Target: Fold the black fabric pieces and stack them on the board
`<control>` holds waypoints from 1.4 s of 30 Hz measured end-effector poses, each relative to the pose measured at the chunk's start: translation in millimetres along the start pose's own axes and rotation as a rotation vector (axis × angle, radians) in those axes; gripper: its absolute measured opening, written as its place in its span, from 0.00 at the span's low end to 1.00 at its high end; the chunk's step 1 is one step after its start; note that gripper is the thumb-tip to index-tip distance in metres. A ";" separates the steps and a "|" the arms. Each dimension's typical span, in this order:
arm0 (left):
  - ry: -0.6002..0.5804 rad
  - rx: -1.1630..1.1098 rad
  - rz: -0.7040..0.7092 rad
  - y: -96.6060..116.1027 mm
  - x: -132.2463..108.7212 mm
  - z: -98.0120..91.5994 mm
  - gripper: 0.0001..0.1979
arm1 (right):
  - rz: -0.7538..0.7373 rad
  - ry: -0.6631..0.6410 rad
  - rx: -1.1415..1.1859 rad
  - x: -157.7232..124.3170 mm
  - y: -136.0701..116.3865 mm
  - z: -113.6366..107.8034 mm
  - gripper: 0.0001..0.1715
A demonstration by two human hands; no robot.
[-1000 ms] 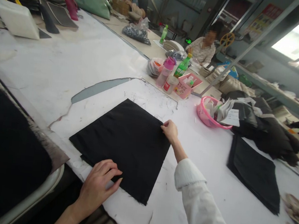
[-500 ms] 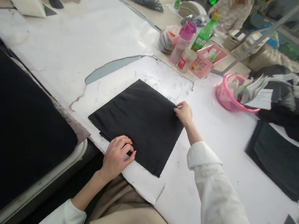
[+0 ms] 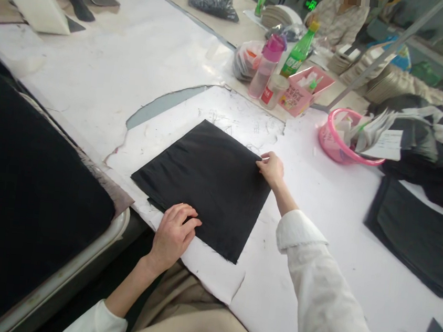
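A square piece of black fabric (image 3: pixel 207 185), seemingly more than one layer, lies flat on the white-covered table. My left hand (image 3: pixel 175 230) rests at its near edge, fingers loosely bent on top of the cloth and partly apart; nothing shows in it. At the far right edge of the fabric, my right hand (image 3: pixel 272 168) is closed in a pinch. A thin white object (image 3: pixel 265 158) sticks out between its thumb and forefinger, too small to name. Whether these fingers also grip the fabric edge cannot be told.
Right of me are a pink basket (image 3: pixel 340 141) with papers and a black fabric stack (image 3: pixel 416 234). A pink bottle (image 3: pixel 267 65), a glass jar (image 3: pixel 274 91) and a pink box (image 3: pixel 304 93) stand beyond the fabric. A dark surface (image 3: pixel 32 193) lies left. Another person (image 3: pixel 339 20) sits behind.
The view has shifted slightly. My left fingers have drawn a little closer together on the cloth; my right hand stays at the same fabric edge.
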State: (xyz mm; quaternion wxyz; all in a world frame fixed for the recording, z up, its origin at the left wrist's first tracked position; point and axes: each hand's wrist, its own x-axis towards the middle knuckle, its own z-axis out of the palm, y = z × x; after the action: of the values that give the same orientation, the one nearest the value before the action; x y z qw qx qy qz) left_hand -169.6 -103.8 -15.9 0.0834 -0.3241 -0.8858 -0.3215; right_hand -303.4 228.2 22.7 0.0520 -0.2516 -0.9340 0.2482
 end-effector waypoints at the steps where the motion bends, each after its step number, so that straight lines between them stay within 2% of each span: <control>1: -0.003 0.005 0.001 0.0 -0.1 0.3 0.13 | 0.001 0.008 0.000 -0.6 -1.3 -1.5 0.15; 3: -0.004 0.013 0.002 0.1 0.1 0.9 0.12 | 0.003 0.043 -0.008 -6.8 -5.1 -6.4 0.17; 5: -0.003 0.015 0.004 0.3 0.2 1.0 0.11 | -0.054 0.120 -0.030 -25.1 -9.5 -12.6 0.17; 8: 0.006 0.011 0.009 0.6 -0.2 0.1 0.10 | -0.335 0.185 -0.059 -83.2 -11.8 -19.3 0.10; 10: 0.007 0.007 0.008 0.7 -0.4 -1.0 0.10 | -0.552 0.104 -0.076 -137.4 -8.4 -19.4 0.08; 12: 0.003 0.005 0.002 1.2 -0.3 -1.9 0.10 | -0.724 -0.039 -0.088 -191.8 -1.4 -15.7 0.10; 14: -0.004 0.007 -0.004 2.0 0.0 -2.4 0.11 | -0.798 -0.140 -0.101 -234.8 6.9 -8.9 0.11; 16: -0.001 0.014 -0.013 3.0 0.1 -2.3 0.11 | -0.801 -0.178 -0.101 -260.2 13.8 -0.9 0.13; 20: 0.015 0.033 -0.015 4.1 -0.9 -1.3 0.11 | -0.769 -0.158 -0.126 -268.7 18.8 12.1 0.17; 25: 0.009 0.056 -0.001 3.1 -2.5 -2.1 0.11 | -0.800 -0.079 -0.179 -264.6 21.0 20.9 0.16; 30: -0.005 0.144 0.014 1.7 -0.6 -10.9 0.10 | -0.828 -0.030 -0.189 -268.6 24.2 25.0 0.16; 34: 0.060 0.224 0.033 2.8 0.6 -18.2 0.11 | -0.841 0.000 -0.183 -270.3 23.8 25.5 0.15; 36: 0.020 0.234 0.123 4.0 0.6 -19.9 0.13 | -0.846 0.008 -0.185 -271.0 23.3 25.1 0.15; 39: -0.131 0.249 0.263 5.2 1.1 -22.3 0.13 | -0.849 0.020 -0.184 -272.2 23.2 24.2 0.14; 42: -0.193 0.279 0.256 6.1 3.1 -27.7 0.12 | -0.855 0.035 -0.173 -273.2 24.0 23.4 0.14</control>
State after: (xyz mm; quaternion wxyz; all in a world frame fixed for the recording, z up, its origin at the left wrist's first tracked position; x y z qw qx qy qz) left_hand -169.9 -115.9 10.0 0.0825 -0.4488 -0.8771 -0.1501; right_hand -60.8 100.5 -1.9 0.1448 0.1503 -0.9705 0.1210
